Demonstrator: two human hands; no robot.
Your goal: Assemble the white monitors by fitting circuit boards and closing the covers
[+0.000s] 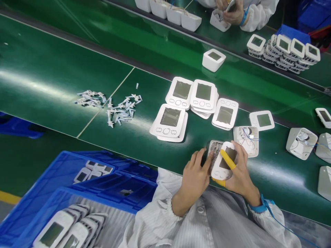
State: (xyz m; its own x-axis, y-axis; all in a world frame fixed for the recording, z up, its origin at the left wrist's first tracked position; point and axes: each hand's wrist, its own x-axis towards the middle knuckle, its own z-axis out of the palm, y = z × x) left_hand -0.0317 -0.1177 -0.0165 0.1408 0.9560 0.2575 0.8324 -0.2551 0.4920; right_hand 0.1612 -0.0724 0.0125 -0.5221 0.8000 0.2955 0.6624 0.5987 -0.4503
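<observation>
While the left hand (194,182) bends, the right hand (240,176) clasps a panel (222,166).

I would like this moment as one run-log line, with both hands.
right hand: holding white screen panel | left hand: at open casing | nearby: wired housing, stacked panels

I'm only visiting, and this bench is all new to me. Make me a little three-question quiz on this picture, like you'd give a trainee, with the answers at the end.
1. True or false: the right hand wears yellow finger covers.
2. Multiple choice: what does that hand hold?
A) a pair of scissors
B) a white panel with a screen
C) a paper sheet
3. Fill in the blank: the blue crates stand at the lower ____ of the picture.

Key:
1. True
2. B
3. left
</observation>
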